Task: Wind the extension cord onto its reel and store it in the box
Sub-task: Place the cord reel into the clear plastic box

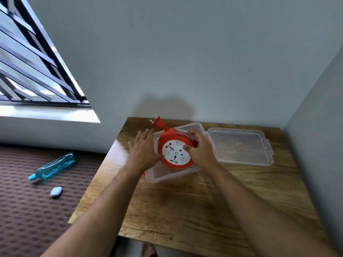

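One wooden table (194,201) stands in the corner; on it sit one clear plastic box (167,175) and one clear lid (241,147); one red cord reel (175,151) with one plug (159,123); two hands, left (143,151) and right (201,150); beside the table, one blue bottle (53,166) and one small white object (56,191).

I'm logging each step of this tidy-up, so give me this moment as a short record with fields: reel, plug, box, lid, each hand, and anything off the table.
reel: red and white extension cord reel, tilted, over the open box
plug: red plug sticking out past the reel's top left
box: clear plastic box on the wooden table, open
lid: clear lid lying on the table right of the box
left hand: left hand open, flat against the reel's left side
right hand: right hand gripping the reel's right edge
off table: blue bottle and small white object on the brown mat
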